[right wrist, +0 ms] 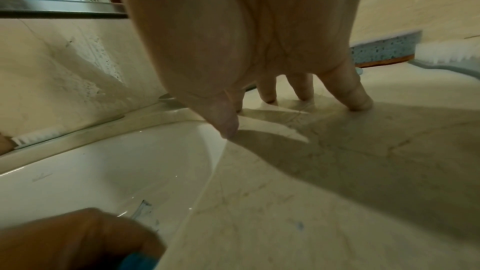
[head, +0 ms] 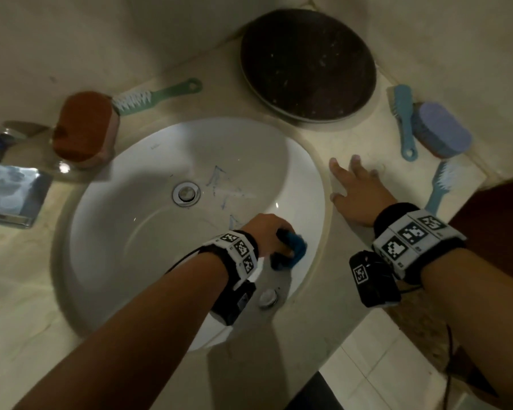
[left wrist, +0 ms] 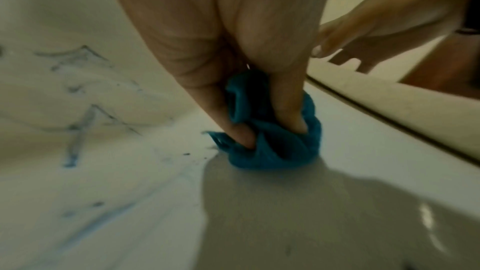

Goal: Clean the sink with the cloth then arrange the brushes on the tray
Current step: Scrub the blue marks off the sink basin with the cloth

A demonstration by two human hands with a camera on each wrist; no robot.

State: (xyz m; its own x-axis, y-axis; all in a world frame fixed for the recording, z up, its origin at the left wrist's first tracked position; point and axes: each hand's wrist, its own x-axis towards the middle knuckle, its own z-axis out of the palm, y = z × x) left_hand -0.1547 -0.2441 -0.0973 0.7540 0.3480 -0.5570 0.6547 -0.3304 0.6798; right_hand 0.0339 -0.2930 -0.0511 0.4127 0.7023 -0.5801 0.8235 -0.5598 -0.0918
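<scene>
A pale marbled stone counter carries a white oval ceramic sink whose bowl bears blue scribbled marks between the chrome drain and the near wall. Behind the sink lies a dark round tray, with nothing on it yet. The brushes are scattered: a rust-brown oval scrub pad and a green-handled brush with white bristles sit at the sink's far left rim, while a light blue handled brush, a purple oval scrub brush and a second pale blue brush with white bristles lie at the counter's right end. The right hand rests flat on the counter just beside the sink rim, fingers spread wide and straight, holding nothing. The left hand is down in the bowl, its fingers curled tightly into a bunched teal cloth that presses on the porcelain just past the nearest marks. The cloth bulges between and below the fingertips, so only a small wad touches the surface. Because that contact patch is small, strokes could well skip parts of the marks, most of which are untouched. The wad could also slip out of the grip on slick porcelain, or merely smear the blue marks about. The braced right hand sits near the blue brushes, and a careless shift might knock them off the edge.
</scene>
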